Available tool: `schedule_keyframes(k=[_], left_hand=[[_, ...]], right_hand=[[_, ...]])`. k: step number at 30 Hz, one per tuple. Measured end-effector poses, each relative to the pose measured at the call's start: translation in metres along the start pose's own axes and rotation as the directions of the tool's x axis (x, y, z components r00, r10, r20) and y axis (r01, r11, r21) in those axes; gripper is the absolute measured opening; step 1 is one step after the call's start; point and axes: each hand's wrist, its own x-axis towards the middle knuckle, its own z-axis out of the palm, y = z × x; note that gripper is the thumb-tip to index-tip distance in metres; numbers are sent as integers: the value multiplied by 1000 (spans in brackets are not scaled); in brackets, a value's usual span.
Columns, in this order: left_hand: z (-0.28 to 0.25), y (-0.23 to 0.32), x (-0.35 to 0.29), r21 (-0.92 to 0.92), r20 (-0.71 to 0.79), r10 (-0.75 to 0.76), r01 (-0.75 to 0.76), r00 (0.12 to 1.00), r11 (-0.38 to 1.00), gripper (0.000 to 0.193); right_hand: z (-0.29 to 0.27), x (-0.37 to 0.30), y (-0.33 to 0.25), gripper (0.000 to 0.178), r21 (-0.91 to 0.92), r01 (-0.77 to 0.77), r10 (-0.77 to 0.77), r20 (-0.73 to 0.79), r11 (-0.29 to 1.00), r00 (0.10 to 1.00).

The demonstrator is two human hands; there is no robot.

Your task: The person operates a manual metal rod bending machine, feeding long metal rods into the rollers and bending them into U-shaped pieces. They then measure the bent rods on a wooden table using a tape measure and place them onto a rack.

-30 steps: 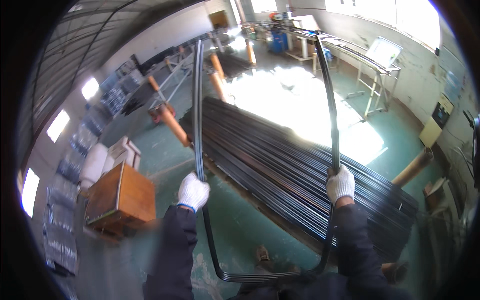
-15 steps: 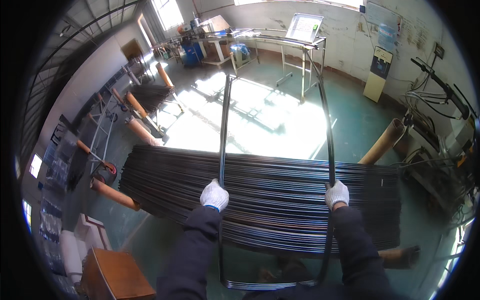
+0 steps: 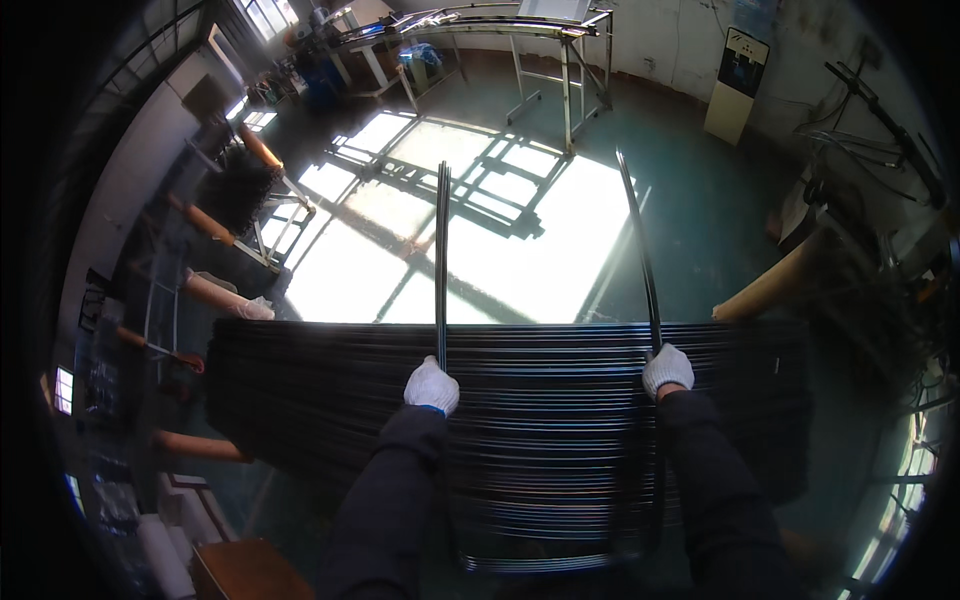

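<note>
The left hand (image 3: 432, 387) and right hand (image 3: 668, 371), white-gloved, are gripping, well apart; dark-sleeved arms (image 3: 388, 485) are pointing forward.

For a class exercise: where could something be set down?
Bare green floor lies between the upright cream water dispenser and stacked long black bars. Crowded: above the bars, where the white-gloved left hand and right hand hold a black U-shaped frame.

Black strips (image 3: 442, 270), white gloves (image 3: 432, 388), green floor (image 3: 685, 195)
</note>
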Motion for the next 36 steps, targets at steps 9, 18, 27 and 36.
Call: schedule_keyframes(k=[9, 18, 27, 36], left_hand=[[40, -7, 8, -115, -85, 64, -74, 994, 991, 38], [43, -75, -132, -300, 205, -12, 74, 979, 951, 44], [129, -158, -258, -184, 292, -201, 261, 935, 948, 45], [162, -203, -268, -373, 101, -94, 125, 990, 919, 34]], right_hand=[[-14, 15, -3, 46, -116, 25, -16, 78, 993, 997], [-12, -101, 80, 53, -77, -34, 48, 197, 996, 979], [56, -194, 179, 46, -138, -15, 48, 238, 990, 970], [41, -236, 145, 27, 280, -141, 158, -39, 949, 987]])
